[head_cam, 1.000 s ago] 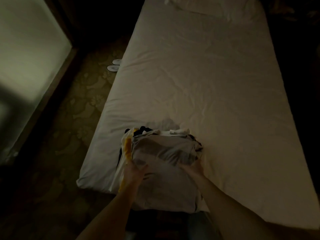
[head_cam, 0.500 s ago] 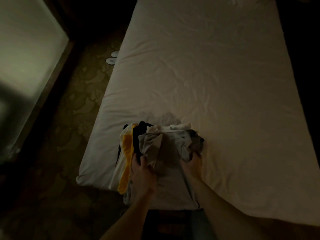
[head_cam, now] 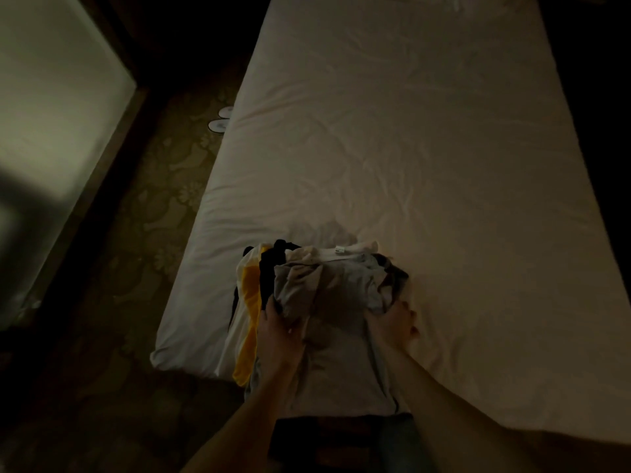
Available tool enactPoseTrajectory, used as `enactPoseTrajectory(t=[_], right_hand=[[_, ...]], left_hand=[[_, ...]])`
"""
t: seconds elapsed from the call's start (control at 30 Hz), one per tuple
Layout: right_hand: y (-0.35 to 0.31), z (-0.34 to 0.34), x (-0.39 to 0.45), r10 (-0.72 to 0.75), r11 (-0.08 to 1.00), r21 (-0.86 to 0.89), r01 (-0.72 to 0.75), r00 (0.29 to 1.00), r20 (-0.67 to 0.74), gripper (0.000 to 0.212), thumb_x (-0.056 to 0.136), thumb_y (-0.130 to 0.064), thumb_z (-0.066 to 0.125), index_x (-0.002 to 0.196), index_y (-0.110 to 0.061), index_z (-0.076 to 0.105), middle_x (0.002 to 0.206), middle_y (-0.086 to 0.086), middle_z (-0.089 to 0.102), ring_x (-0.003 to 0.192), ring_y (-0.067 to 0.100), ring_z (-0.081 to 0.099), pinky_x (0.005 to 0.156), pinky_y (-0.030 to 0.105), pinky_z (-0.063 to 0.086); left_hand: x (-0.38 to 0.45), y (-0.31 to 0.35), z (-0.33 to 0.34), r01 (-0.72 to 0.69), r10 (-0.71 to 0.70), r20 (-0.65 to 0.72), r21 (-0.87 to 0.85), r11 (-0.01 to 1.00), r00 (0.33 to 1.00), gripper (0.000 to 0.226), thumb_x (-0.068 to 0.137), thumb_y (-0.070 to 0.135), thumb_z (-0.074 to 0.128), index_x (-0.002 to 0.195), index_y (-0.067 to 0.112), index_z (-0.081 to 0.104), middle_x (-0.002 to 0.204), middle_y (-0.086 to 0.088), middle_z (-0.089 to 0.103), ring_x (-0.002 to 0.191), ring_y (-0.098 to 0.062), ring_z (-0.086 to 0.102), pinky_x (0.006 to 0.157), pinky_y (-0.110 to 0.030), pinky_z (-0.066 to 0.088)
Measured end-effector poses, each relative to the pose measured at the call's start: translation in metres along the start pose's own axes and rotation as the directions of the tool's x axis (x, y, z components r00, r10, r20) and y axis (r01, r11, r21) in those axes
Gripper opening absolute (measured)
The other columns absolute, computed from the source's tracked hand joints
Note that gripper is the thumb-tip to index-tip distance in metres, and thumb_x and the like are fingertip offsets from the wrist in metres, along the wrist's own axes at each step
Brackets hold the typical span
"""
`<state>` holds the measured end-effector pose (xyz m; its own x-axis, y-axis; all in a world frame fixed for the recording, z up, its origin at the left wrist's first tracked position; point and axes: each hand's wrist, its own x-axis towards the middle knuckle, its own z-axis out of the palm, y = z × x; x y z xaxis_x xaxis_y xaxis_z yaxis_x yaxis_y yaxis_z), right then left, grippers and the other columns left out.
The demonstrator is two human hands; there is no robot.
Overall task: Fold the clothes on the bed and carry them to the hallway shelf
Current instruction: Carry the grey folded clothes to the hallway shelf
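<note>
Clothes [head_cam: 327, 302] sit in a bunched pile at about 6 o'clock in the dim view, on the near end of the bed [head_cam: 409, 148], close to its near left corner. A grey garment [head_cam: 341, 353] lies on top and hangs over the near edge toward the person. Beside it at 9 o'clock, a yellow piece [head_cam: 249, 322] and a white piece [head_cam: 244, 271] trail over the same edge. A black item [head_cam: 271, 264] shows at the pile's 11 o'clock, and a white item with a small tag [head_cam: 345, 250] lies along its far side at 12 o'clock.

The left hand [head_cam: 280, 331] is on the left part of the pile, its fingers curled into the grey cloth where it meets the black item, gripping a fold. The right hand [head_cam: 392, 320] is at the pile's 3 o'clock side, fingers curled around the bunched right edge of the cloth, with the thumb side lying close to the sheet. Both bare forearms reach in from the bottom of the view.

The bed's pale sheet is creased, and stretches away toward 12 o'clock. On the patterned carpet [head_cam: 153, 216] at 10 o'clock, two white slippers [head_cam: 221, 119] lie just beside the bed's left edge. A large pale panel [head_cam: 51, 114] in a dark frame fills the 9 to 10 o'clock side.
</note>
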<state>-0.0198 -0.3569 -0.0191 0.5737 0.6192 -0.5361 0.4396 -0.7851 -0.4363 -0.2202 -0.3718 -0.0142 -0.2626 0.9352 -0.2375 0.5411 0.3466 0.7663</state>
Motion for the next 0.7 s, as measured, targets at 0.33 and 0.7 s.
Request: enactPoseTrajectory(t=[0.33,0.7], right_hand=[[0.026,0.024,-0.022,-0.454,0.884,-0.098,0.457,0.890,0.050,0.055,0.075,-0.019,0.071,0.129,-0.017,0.058,0.159,0.013,0.013,0.145,0.040,0.017,0.114,0.052,0.029],[-0.002,-0.002,0.003,0.060,0.888,0.456,-0.052,0.998,-0.003,0.091,0.065,-0.053,0.067,0.136,-0.001,0.043,0.132,0.020,0.053,0.121,0.038,0.052,0.099,0.041,0.040]], left_hand=[[-0.027,-0.011,0.011,-0.357,0.253,0.262,0.520,0.776,0.931,0.063,0.087,0.049,0.044,0.146,0.032,0.031,0.154,-0.014,0.022,0.143,-0.031,0.022,0.111,-0.051,0.035],[-0.006,0.013,0.019,-0.090,0.051,0.092,0.488,0.868,0.994,0.055,0.090,0.052,0.053,0.136,0.023,0.044,0.154,-0.006,0.028,0.142,-0.026,0.023,0.115,-0.042,0.022]])
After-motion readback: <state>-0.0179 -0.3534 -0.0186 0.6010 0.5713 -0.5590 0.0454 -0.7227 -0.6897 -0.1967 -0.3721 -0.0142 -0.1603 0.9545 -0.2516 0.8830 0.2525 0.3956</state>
